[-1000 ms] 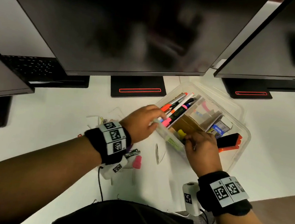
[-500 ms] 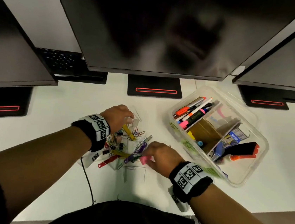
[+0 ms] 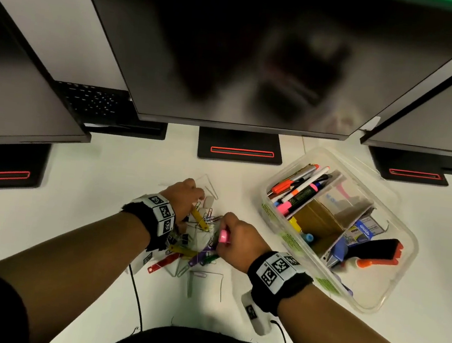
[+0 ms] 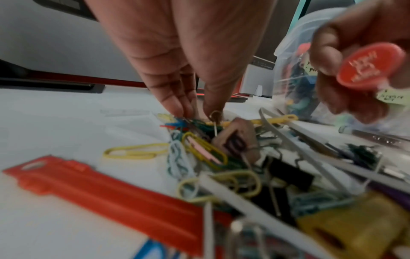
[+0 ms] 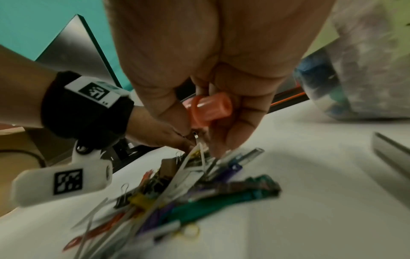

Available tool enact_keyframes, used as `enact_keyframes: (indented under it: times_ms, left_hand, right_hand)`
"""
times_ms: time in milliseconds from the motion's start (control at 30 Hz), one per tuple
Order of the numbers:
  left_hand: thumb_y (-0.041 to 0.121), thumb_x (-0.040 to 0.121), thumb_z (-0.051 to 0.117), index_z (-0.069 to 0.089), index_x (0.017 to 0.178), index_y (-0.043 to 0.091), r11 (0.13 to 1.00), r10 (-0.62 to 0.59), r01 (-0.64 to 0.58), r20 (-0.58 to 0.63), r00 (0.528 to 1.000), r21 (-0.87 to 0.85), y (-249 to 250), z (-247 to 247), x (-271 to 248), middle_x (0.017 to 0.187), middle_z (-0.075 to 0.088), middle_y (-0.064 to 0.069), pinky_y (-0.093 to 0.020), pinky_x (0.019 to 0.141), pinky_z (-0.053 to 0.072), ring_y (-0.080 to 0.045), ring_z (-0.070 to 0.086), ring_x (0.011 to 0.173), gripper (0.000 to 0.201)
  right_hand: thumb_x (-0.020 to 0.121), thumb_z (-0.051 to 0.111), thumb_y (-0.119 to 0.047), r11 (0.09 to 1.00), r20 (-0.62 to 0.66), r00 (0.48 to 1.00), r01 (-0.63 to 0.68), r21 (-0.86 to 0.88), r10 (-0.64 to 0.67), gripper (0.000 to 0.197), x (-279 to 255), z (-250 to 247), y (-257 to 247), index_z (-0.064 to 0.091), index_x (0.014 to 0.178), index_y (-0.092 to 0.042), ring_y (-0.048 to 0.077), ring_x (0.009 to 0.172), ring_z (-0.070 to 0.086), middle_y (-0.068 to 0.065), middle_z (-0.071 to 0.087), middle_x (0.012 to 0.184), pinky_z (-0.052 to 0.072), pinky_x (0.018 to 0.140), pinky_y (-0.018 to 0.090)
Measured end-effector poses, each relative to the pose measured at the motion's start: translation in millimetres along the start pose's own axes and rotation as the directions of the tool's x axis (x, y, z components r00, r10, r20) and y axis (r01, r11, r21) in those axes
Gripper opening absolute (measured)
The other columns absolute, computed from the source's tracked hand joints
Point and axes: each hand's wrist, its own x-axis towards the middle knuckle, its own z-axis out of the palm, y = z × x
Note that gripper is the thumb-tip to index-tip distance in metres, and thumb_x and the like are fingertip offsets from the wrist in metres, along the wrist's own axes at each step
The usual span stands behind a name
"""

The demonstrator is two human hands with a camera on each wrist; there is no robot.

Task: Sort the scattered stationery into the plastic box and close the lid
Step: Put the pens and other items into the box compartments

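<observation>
Head view showed my right hand curled around a pink cap, bound for the plastic box. My left fingers pinched into the paperclip pile, gathering more.

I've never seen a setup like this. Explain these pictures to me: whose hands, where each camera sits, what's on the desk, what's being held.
No machine here: a person works with bare hands, wearing a camera on the head and one on each wrist. The head view looks down at a white desk below dark monitors. The wrist views look along the fingers.

On the desk lies a pile of paper clips and binder clips. Beside it stands an open plastic box already holding pens.

The right hand holds a small pink piece, seen closer in the right wrist view. The left hand pinches into the clips.
</observation>
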Motion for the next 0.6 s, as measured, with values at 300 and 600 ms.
enact_keyframes:
  times_ms: [300,600]
  left_hand:
    - [0.018,0.091,0.048,0.056,0.107,0.013,0.989,-0.076,0.060,-0.110,0.991,-0.137,-7,-12,-13,0.111,0.058,-0.007,-0.033,0.084,0.046,-0.024,0.057,0.100,0.018]
    - [0.007,0.084,0.051,0.057,0.099,0.012,0.971,-0.094,0.076,-0.069,0.993,-0.227,-25,-5,-40,0.111,0.046,-0.009,-0.030,0.077,0.047,-0.020,0.050,0.078,0.017]
  right_hand:
    - [0.087,0.049,-0.005,0.989,-0.047,0.994,-0.105,-0.103,0.100,0.033,65,-12,-19,0.052,0.118,-0.015,0.031,0.101,0.059,0.012,0.050,0.119,0.051,0.086,0.033]
    - [0.088,0.052,-0.008,0.953,0.084,0.990,-0.082,-0.291,0.111,0.031,92,-6,-18,0.052,0.118,-0.016,0.031,0.098,0.060,0.009,0.043,0.118,0.052,0.084,0.038]
